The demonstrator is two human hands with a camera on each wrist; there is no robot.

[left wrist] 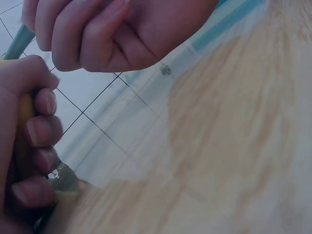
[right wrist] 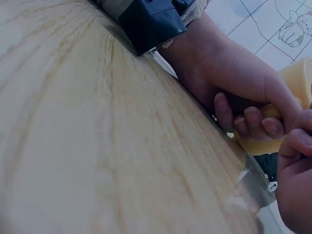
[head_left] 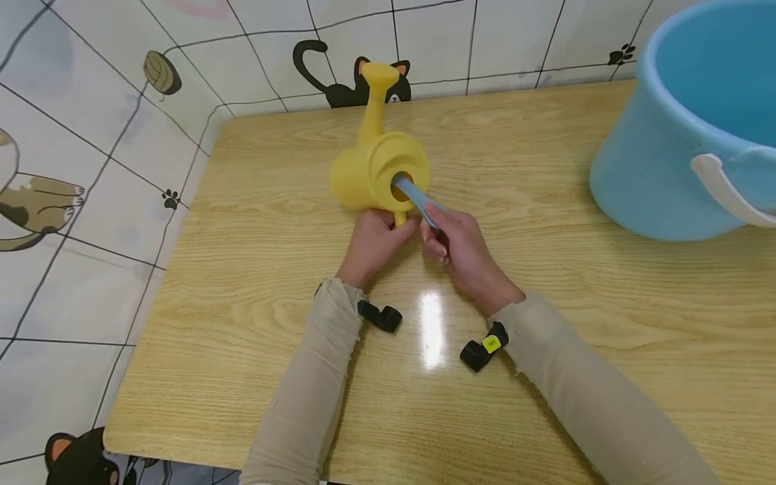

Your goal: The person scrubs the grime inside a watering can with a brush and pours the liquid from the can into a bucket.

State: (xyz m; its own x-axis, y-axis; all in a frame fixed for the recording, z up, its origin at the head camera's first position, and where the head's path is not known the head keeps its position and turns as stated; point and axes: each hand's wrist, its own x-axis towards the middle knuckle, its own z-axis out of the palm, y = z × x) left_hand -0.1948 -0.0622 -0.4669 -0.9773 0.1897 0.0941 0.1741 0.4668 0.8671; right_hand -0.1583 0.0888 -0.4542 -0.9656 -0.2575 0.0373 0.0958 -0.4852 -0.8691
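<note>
A yellow watering can [head_left: 354, 178] stands on the wooden table, its spout and rose pointing at the tiled wall. My left hand [head_left: 372, 242] grips its handle on the near side; in the left wrist view, the fingers [left wrist: 41, 131] curl around that handle. My right hand [head_left: 463, 252] holds a light blue stick-like handle [head_left: 418, 199], thumb on top and fingers curled beneath. The far end of this handle goes into the round opening in the can, so whatever tool head it carries is hidden. Both hands are close together, seen also in the right wrist view.
A large light blue bucket [head_left: 655, 168] with a white handle [head_left: 727, 192] stands at the right of the table [head_left: 242, 337]. White tiled walls [head_left: 503, 40] with cat drawings border the table behind and on the left.
</note>
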